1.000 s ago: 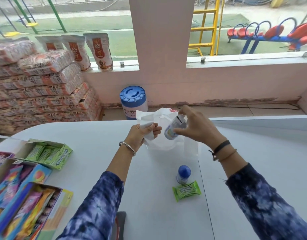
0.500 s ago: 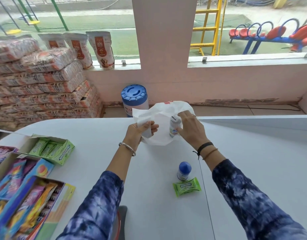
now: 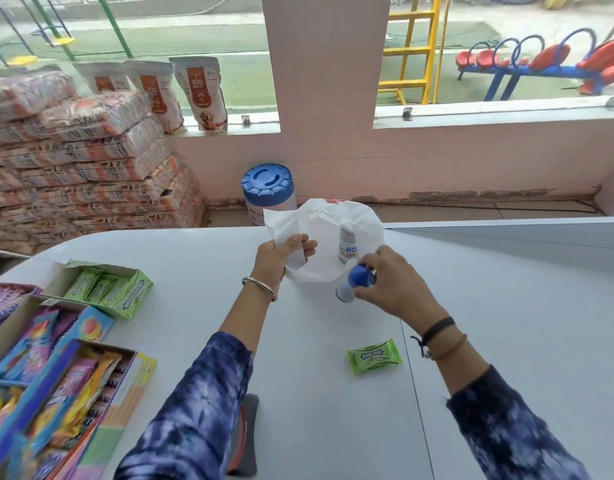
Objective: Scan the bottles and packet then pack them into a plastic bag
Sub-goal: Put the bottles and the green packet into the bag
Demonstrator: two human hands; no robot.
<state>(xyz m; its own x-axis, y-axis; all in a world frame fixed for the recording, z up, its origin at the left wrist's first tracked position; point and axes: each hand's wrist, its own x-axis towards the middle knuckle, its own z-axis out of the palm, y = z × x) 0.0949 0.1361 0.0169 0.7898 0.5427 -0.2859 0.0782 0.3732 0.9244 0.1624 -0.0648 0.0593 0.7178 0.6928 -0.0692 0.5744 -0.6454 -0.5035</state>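
My left hand (image 3: 279, 255) pinches the rim of a white plastic bag (image 3: 319, 237) and holds its mouth open above the white counter (image 3: 333, 410). One small bottle (image 3: 347, 247) shows inside the bag, upright. My right hand (image 3: 394, 287) grips a second small bottle with a blue cap (image 3: 354, 284), tilted, just in front of the bag's mouth. A green Doublemint gum packet (image 3: 374, 357) lies flat on the counter, nearer to me than my right hand.
An open green box of gum packets (image 3: 108, 287) and boxes of colourful sweets (image 3: 39, 375) stand at the left of the counter. A dark handheld device (image 3: 246, 434) lies near the front edge. Behind the counter stand a blue-lidded tub (image 3: 268, 188) and stacked sacks (image 3: 73, 161).
My right hand let go of the first bottle inside the bag, came back to the counter, and picked up the blue-capped bottle. That bottle now sits raised near the bag.
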